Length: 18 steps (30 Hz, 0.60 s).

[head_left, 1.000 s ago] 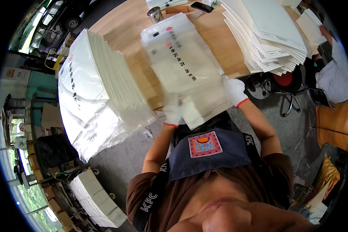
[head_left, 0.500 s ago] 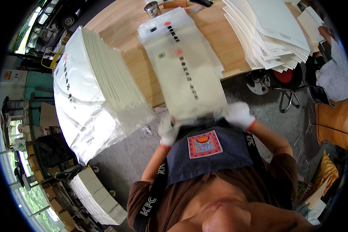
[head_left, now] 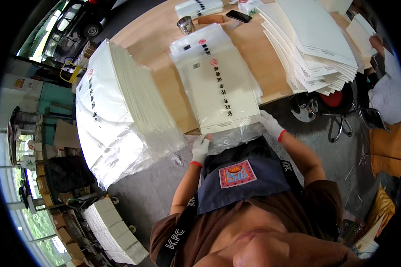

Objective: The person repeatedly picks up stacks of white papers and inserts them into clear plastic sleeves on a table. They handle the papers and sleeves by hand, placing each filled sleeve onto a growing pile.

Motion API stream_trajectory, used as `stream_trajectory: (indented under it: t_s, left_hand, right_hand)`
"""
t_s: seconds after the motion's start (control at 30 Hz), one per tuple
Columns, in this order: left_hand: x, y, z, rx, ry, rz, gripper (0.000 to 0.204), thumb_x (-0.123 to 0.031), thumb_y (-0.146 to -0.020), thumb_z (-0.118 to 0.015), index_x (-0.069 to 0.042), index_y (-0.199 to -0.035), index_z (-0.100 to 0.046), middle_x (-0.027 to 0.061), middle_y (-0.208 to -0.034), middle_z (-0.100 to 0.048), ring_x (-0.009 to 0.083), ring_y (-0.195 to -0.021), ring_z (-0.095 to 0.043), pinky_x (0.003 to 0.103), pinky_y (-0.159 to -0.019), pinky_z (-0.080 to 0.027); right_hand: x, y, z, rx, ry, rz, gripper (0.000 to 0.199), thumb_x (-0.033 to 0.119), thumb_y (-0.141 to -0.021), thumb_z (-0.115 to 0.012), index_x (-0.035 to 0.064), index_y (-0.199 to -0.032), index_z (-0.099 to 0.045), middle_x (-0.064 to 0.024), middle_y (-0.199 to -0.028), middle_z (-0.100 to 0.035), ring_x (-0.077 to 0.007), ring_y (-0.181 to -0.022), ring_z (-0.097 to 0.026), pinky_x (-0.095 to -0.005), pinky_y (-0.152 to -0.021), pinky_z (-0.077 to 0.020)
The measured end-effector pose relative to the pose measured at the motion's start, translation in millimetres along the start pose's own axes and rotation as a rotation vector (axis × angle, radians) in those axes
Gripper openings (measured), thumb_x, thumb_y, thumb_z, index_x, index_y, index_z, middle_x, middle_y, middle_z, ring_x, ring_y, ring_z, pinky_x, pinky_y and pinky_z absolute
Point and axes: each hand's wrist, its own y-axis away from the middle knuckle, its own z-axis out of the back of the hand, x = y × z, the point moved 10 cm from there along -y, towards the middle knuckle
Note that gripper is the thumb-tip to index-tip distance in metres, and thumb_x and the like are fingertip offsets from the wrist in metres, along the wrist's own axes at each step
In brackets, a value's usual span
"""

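A cream paper pack in a clear printed plastic bag (head_left: 229,98) lies before me, its near end over the table's front edge. The bag's loose clear flap (head_left: 236,135) hangs toward my apron. My left hand (head_left: 201,150), in a white glove with bare fingertips, is closed on the near left corner, thumb on top. At the near right corner, my gloved right hand (head_left: 270,124) grips the bag's edge, with its fingers partly hidden. Beneath and beyond the pack lie more clear printed bags (head_left: 200,41).
A tall fanned stack of filled bags (head_left: 107,115) stands on the left. White paper sheets (head_left: 314,40) are piled at the right. A metal cup (head_left: 186,25), a wooden block (head_left: 210,19) and a phone (head_left: 239,16) lie at the back. Another person's arm (head_left: 378,44) shows far right.
Both hands have moved slightly away from my body along with the bag's near end. The clear flap now shows between them. The whole view has shifted a little.
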Motion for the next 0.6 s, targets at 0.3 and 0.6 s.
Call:
stream_trajectory:
  t_s: [0.3,0.6]
  left_hand:
    - [-340,171,124,-0.501,-0.539,-0.976,0.016,-0.019,-0.083,-0.059,-0.003,-0.081,-0.058,0.0131,-0.085,-0.06,0.0276,-0.08,-0.06,0.037,-0.07,-0.048]
    - [-259,207,375,-1.226,-0.107,-0.361,0.031,-0.032,-0.093,-0.058,-0.006,-0.078,-0.06,-0.0018,-0.062,-0.051,0.0048,-0.05,-0.041,0.022,-0.043,-0.03]
  right_hand:
    - [170,26,-169,0.611,-0.448,0.201,0.056,0.039,-0.091,-0.057,0.0018,-0.13,-0.047,-0.0066,-0.12,-0.057,-0.0127,-0.102,-0.054,-0.0274,-0.083,-0.0437]
    - [386,41,-292,0.613,0.256,0.604,0.038,0.041,-0.087,-0.059,0.0049,-0.075,-0.062,-0.0067,-0.062,-0.064,-0.0119,-0.048,-0.056,-0.0275,-0.048,-0.0433]
